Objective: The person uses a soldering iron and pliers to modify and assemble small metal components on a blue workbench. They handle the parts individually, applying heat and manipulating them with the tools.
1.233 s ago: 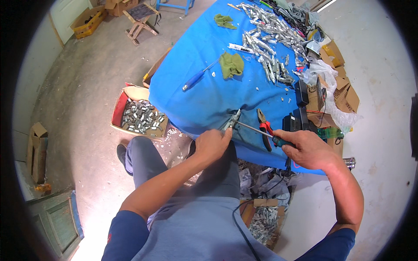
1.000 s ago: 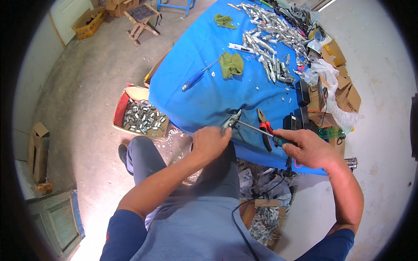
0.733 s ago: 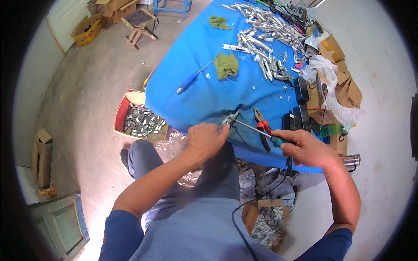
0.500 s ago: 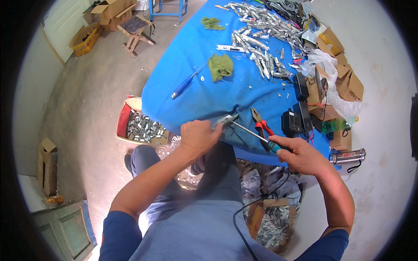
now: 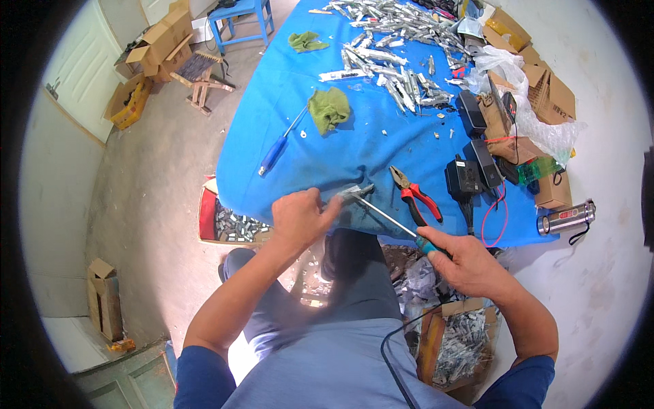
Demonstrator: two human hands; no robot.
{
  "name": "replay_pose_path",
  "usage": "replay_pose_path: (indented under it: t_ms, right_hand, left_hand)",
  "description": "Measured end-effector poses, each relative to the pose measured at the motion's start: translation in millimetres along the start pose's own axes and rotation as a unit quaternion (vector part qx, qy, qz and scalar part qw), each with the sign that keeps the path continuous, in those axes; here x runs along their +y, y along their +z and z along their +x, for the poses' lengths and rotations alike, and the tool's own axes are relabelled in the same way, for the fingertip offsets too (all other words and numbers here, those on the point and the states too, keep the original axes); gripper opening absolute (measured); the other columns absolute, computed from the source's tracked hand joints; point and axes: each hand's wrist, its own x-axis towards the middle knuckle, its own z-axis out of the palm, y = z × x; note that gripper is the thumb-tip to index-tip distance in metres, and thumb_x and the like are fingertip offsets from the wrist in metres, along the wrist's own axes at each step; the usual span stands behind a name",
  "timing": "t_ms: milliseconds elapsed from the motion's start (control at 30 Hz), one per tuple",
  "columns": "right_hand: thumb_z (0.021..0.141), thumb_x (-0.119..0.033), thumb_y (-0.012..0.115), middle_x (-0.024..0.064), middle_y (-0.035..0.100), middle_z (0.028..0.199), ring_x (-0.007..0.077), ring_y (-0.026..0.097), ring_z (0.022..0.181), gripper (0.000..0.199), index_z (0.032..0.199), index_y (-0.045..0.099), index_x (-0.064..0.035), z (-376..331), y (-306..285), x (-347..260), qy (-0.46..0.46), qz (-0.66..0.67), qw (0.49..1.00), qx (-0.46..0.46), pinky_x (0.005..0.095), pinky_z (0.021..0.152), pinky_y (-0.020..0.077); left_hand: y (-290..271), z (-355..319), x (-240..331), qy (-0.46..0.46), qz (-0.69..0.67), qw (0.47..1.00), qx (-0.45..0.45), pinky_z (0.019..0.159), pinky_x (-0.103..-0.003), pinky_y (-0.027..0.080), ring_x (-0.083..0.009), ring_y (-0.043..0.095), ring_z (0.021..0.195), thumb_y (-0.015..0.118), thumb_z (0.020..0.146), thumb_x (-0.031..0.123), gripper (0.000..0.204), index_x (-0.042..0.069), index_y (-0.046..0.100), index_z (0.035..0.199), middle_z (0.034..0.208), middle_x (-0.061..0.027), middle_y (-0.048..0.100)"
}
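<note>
My left hand [image 5: 300, 217] is closed on a small silvery metal piece [image 5: 351, 193] at the near edge of the blue-covered table. In my right hand [image 5: 470, 264] is a screwdriver [image 5: 385, 216] with a teal handle and a long steel shaft. Its shaft slants up and left, and the tip meets the metal piece; the exact contact is too small to make out. Pliers [image 5: 413, 191] with red and black handles lie on the cloth just beyond the shaft. A second screwdriver [image 5: 274, 155], blue-handled, rests farther left, beside a green rag [image 5: 329, 110].
Silvery pieces [image 5: 402, 58] are heaped at the table's far side. Black adapters [image 5: 464, 178], a metal flashlight [image 5: 567, 218] and cardboard boxes [image 5: 548, 92] line the right side. Below the table's left edge stands a box [image 5: 208, 215] of small parts; scrap fills another box [image 5: 463, 347] below right.
The whole view has shifted a little. My right hand and the screwdriver handle have come slightly toward me, so the pliers' handles show more fully. Both hands keep their hold.
</note>
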Motion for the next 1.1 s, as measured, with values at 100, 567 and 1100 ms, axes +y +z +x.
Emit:
replay_pose_path:
  t_ms: [100,567,1100]
  right_hand:
    - [0.092,-0.018,0.054,0.0242,0.064,0.085,0.0401,0.063,0.08,0.043,0.134,0.053,-0.0052,-5,8,3,-0.01,-0.008,1.0,0.02,0.0435,0.074,0.0487]
    - [0.091,-0.015,0.058,0.0212,0.065,0.093,0.0355,0.064,0.086,0.046,0.136,0.052,-0.006,-16,51,24,-0.025,-0.018,0.995,0.098,0.0421,0.075,0.0499]
    - [0.094,-0.009,0.057,0.0097,0.064,0.086,0.0158,0.062,0.072,0.042,0.136,0.054,-0.0057,-3,59,42,-0.039,0.12,0.987,0.103,0.0319,0.066,0.0507]
  left_hand:
    - [15,3,10,0.065,0.001,0.998,0.025,0.052,-0.043,0.045,-0.0341,0.062,0.056,0.069,0.083,0.041,0.044,0.004,0.06,0.062,0.06,-0.0148,0.06]
    - [46,0,15,0.123,-0.011,0.99,0.075,0.051,-0.045,0.047,-0.0359,0.059,0.052,0.069,0.084,0.022,0.033,0.006,0.056,0.059,0.059,-0.016,0.06]
    - [63,3,4,0.154,-0.014,0.987,0.035,0.05,-0.045,0.047,-0.0356,0.059,0.051,0.063,0.085,0.018,0.029,0.006,0.054,0.061,0.058,-0.0162,0.059]
